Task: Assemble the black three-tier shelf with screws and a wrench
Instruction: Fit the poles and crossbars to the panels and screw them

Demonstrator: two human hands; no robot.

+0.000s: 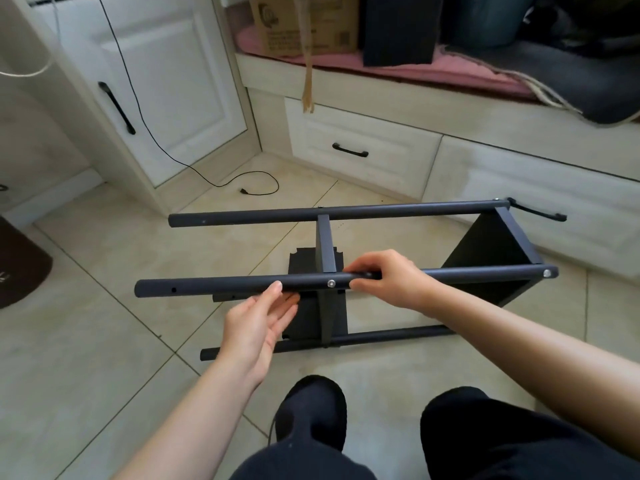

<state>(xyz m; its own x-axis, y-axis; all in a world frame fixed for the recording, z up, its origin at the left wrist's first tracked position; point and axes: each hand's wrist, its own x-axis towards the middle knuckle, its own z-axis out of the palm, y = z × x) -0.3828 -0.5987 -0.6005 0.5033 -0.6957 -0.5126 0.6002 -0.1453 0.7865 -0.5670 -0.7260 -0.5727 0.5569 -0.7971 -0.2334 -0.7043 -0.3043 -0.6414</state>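
Note:
The black shelf frame [450, 209] lies on its side on the tiled floor, with three long tubes showing. Two black panels are fixed in it, one mid-length [325, 244] and one at the right end [491, 244]. A silver screw head [331, 283] sits in the near upper tube [214, 286], another at its right end [547, 273]. My right hand [388, 278] grips that tube just right of the middle screw; whether it holds a wrench is hidden. My left hand [258, 323] is flat and open, fingertips touching the tube's underside.
White cabinets and a drawer bench [363, 147] stand close behind the frame. A black cable [242, 181] trails on the floor at left. A brown mat [20, 268] lies far left. My knees and a black slipper [311, 407] are just below the frame.

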